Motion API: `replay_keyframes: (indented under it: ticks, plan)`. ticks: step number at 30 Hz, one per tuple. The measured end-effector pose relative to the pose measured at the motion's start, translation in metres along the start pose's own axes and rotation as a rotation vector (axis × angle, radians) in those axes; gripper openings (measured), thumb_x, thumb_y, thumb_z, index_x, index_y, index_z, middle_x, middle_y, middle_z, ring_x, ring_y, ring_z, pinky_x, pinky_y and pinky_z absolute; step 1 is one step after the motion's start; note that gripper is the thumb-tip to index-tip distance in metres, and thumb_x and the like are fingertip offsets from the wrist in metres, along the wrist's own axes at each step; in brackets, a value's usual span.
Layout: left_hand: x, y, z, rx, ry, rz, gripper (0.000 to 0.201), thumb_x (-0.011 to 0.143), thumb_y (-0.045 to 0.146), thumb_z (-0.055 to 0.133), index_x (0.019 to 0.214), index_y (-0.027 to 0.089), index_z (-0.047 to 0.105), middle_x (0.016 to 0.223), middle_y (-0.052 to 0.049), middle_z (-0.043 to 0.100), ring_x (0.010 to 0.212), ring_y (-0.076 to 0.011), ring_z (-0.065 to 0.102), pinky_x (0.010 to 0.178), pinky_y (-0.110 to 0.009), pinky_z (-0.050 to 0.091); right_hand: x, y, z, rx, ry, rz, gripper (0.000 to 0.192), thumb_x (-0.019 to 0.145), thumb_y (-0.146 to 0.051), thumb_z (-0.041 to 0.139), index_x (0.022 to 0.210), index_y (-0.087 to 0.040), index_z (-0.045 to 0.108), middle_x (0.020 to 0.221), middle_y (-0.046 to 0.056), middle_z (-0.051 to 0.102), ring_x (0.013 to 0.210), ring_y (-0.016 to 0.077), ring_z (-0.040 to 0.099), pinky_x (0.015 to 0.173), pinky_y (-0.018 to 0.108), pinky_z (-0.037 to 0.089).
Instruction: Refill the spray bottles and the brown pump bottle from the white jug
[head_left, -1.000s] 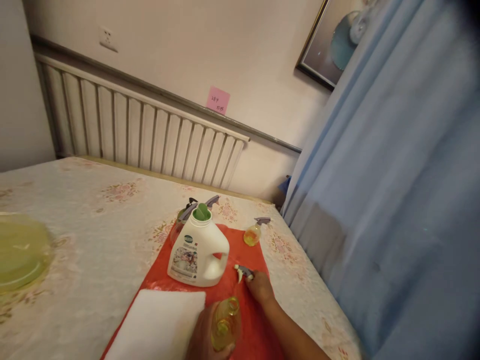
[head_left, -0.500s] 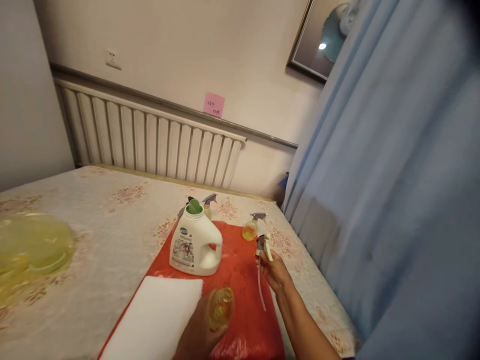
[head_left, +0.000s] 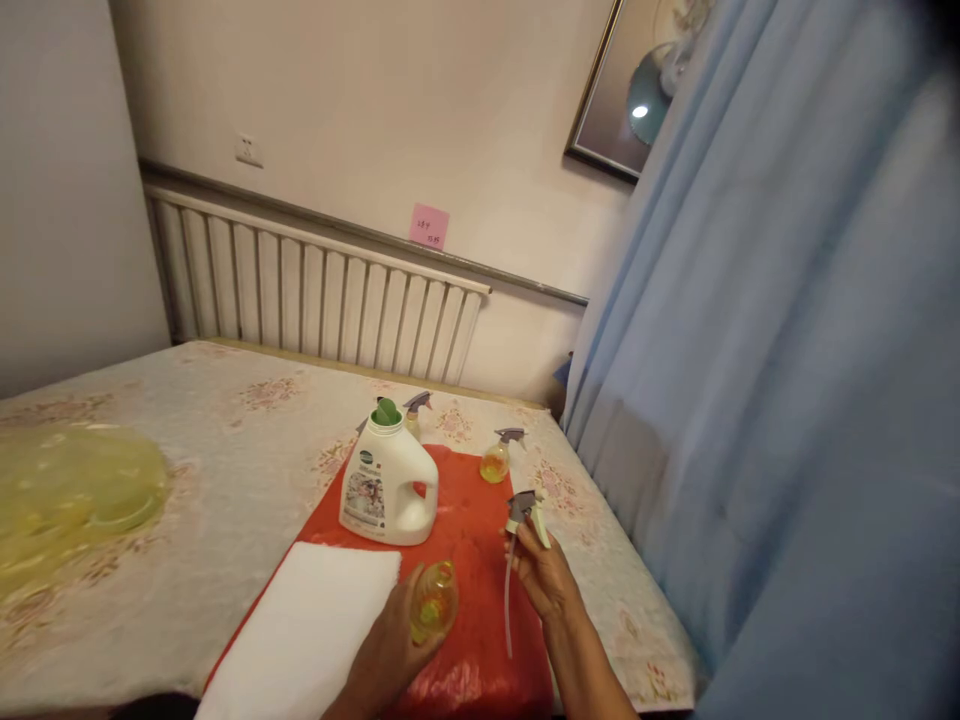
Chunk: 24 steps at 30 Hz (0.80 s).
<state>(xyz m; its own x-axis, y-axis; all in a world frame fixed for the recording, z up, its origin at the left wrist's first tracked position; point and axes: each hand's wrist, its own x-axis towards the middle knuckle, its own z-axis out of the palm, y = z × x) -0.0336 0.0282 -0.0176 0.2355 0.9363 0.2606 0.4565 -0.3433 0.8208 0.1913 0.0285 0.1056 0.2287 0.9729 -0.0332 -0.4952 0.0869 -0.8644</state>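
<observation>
My left hand [head_left: 390, 640] is closed round a small clear spray bottle [head_left: 433, 602] with no top on it and some yellow-orange liquid inside. To its right, my right hand [head_left: 546, 572] grips a grey and pale-green trigger spray head [head_left: 526, 508], its thin dip tube [head_left: 508, 610] hanging straight down. The bottle's mouth and the tube are apart. Just beyond both hands, a white detergent jug [head_left: 388, 485] with a green cap stands upright on the red sheet [head_left: 480, 560].
A second spray bottle [head_left: 495, 462] with its head on stands behind my right hand. Another spray bottle [head_left: 417, 408] is partly hidden behind the jug. White sheets [head_left: 307, 620] lie front left. A large translucent yellow basin [head_left: 90, 480] sits at left. A blue curtain [head_left: 720, 380] hangs at right.
My right hand has brought the spray head lower and nearer me, its tube now hanging more upright. My left hand with the bottle has shifted slightly left. The view has tilted up a little.
</observation>
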Motion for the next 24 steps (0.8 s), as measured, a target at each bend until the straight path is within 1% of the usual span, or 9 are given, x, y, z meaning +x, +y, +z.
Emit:
replay_keyframes:
  ticks: [4,7,11,17,24]
  plan:
    - [0.001,-0.008,0.005,0.053,-0.010,0.037,0.074,0.077,0.036,0.061,0.142,0.019,0.030,0.142,-0.015,0.049,0.133,-0.0299,0.045,0.113,-0.051,0.036,-0.003,0.000,-0.003,0.077,0.005,0.000,0.039,0.055,-0.030,0.089,0.086,-0.020,0.067,0.076,-0.001,0.073,0.067,0.0147,0.068,0.059,0.023,0.053]
    - [0.001,-0.011,0.007,0.077,-0.003,0.040,0.077,0.077,0.037,0.061,0.143,0.019,0.027,0.143,-0.015,0.048,0.134,-0.0306,0.044,0.113,-0.051,0.035,-0.003,-0.001,-0.005,0.118,0.008,-0.011,0.035,0.057,-0.030,0.088,0.084,-0.020,0.068,0.079,-0.001,0.072,0.075,0.0177,0.070,0.062,0.025,0.055]
    - [0.001,-0.012,0.008,0.103,-0.021,0.027,0.077,0.079,0.037,0.059,0.144,0.018,0.023,0.143,-0.015,0.047,0.135,-0.0297,0.043,0.114,-0.050,0.035,-0.002,0.000,-0.006,0.149,0.016,-0.010,0.035,0.057,-0.027,0.089,0.085,-0.020,0.069,0.081,-0.002,0.072,0.075,0.0172,0.070,0.061,0.025,0.055]
    - [0.002,-0.015,0.007,0.113,-0.023,0.049,0.077,0.076,0.034,0.062,0.143,0.021,0.026,0.144,-0.014,0.046,0.134,-0.0303,0.044,0.113,-0.049,0.036,-0.003,0.002,-0.008,0.175,0.024,0.010,0.034,0.057,-0.025,0.089,0.084,-0.020,0.069,0.082,-0.002,0.073,0.072,0.0163,0.070,0.061,0.024,0.054]
    - [0.003,-0.020,0.010,0.125,0.000,0.059,0.075,0.077,0.036,0.062,0.143,0.020,0.029,0.143,-0.014,0.048,0.134,-0.0297,0.045,0.112,-0.047,0.038,-0.007,0.004,-0.006,0.186,-0.028,0.022,0.033,0.060,-0.026,0.088,0.086,-0.020,0.068,0.085,0.001,0.074,0.076,0.0168,0.070,0.063,0.024,0.054]
